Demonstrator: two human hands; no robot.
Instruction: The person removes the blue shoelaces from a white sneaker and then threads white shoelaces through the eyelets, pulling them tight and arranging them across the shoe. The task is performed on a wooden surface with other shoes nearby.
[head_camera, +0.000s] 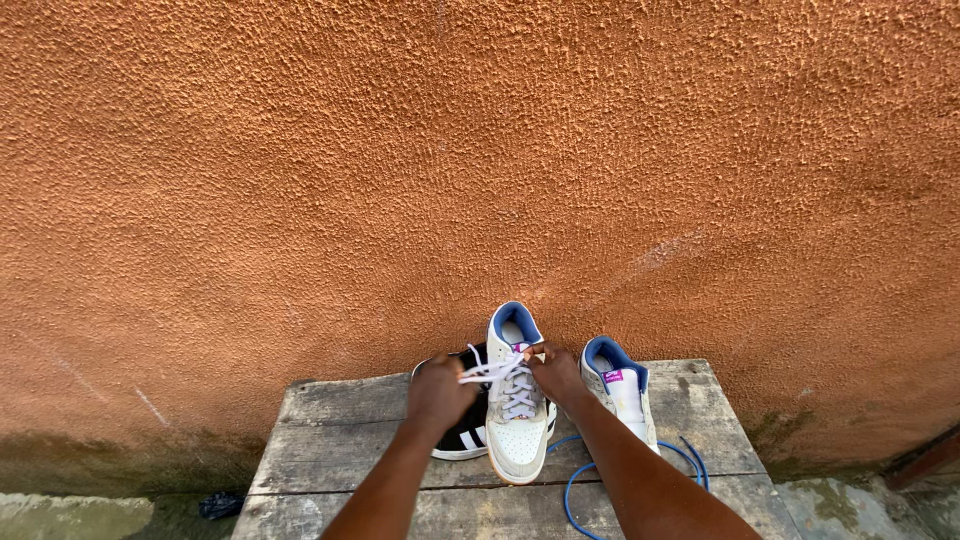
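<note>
Shoe in hand: a cream-and-white low-top sneaker with blue lining and a tan sole (518, 415) stands near the middle of the bench, toe toward the camera, heel against the wall.
Laces: white flat laces (490, 371) drawn taut across the tongue.
Left hand: the left hand (438, 392) has its fingers closed, pinching the lace ends.
Right hand: the right hand (556, 371) has its fingers pressed together on the lace at the collar.
Neighbours: a black sneaker with white stripes (466, 436) touches its left side; a matching cream sneaker, unlaced (620, 388), stands just to the right, a blue lace (575, 485) looped beside it.
Surface: a weathered grey plank bench (330, 430).
Setting: a rough orange stucco wall (480, 150), damp-stained at its foot, above concrete ground (70, 515).
</note>
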